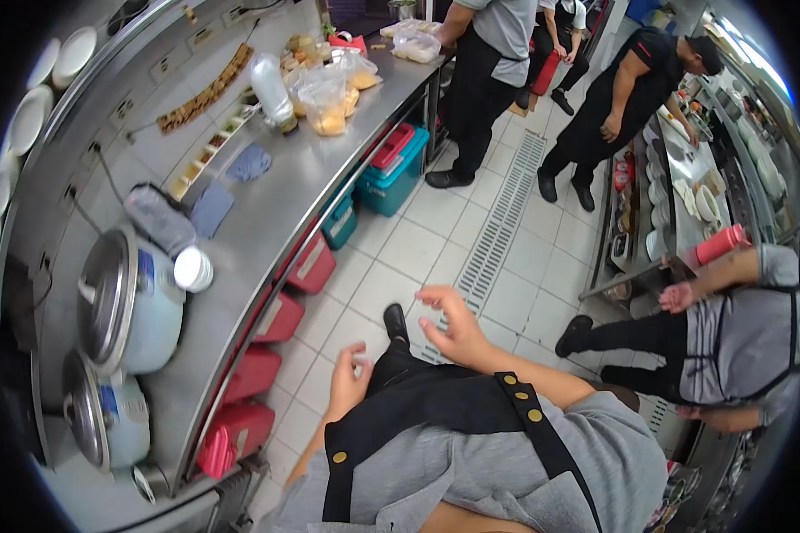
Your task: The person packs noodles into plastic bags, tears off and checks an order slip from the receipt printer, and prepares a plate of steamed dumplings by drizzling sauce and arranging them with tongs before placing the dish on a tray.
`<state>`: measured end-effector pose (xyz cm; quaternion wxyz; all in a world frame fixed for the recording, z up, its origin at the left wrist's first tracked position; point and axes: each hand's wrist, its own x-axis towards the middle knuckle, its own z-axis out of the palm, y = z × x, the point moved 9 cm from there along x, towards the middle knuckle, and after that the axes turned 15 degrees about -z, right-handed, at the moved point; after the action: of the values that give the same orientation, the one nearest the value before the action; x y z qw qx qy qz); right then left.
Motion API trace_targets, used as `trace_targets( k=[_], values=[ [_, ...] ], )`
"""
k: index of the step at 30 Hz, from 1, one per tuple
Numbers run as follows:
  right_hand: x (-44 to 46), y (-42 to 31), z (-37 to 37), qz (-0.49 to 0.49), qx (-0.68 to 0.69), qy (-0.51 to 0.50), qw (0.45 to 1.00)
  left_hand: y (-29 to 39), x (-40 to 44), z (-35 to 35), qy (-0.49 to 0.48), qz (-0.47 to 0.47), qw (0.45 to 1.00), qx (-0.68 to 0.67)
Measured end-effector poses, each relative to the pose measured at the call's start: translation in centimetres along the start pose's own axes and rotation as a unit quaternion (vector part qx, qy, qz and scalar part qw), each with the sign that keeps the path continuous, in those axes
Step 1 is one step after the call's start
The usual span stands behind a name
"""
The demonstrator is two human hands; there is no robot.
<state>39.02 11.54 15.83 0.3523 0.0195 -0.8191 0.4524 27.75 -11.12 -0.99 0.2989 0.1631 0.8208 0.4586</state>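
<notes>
My left hand point(350, 380) is raised in front of my apron point(436, 400), its fingers loosely curved and apart with nothing in them. To the right, my right hand point(458, 327) hangs in the air above the tiled floor, thumb and fingers spread around nothing. Neither hand touches anything. Nearest to my left hand are the red bins point(251, 373) under the steel counter point(284, 200).
Two lidded pots point(156, 306) and a stack of white cups point(193, 268) stand on the counter, with bagged food point(322, 102) farther along. A floor drain point(502, 222) runs ahead. Several co-workers stand around; one point(738, 329) is close on my right.
</notes>
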Motion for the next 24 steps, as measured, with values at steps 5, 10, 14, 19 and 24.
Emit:
trace_targets(
  k=[5,10,14,19,24],
  values=[
    [5.4,17.3,5.4,0.254,0.173,-0.109,0.945,6.1,16.4,-0.7,0.025,0.099,0.993,0.053],
    [21.6,21.9,2.1,0.092,0.032,-0.163,0.982,23.5,32.6,-6.6,0.122,0.167,0.970,0.126],
    [31.2,27.8,-1.1,0.047,-0.005,-0.146,0.988,34.5,43.0,-11.3,0.248,0.254,0.922,0.153],
    [42.8,36.5,2.2,-0.036,0.088,-0.231,0.968,38.0,57.6,-13.7,0.242,0.181,0.924,0.235],
    [53.6,41.8,8.3,-0.137,0.050,-0.178,0.973,37.1,66.0,-12.1,0.152,0.026,0.913,0.377]
  ],
)
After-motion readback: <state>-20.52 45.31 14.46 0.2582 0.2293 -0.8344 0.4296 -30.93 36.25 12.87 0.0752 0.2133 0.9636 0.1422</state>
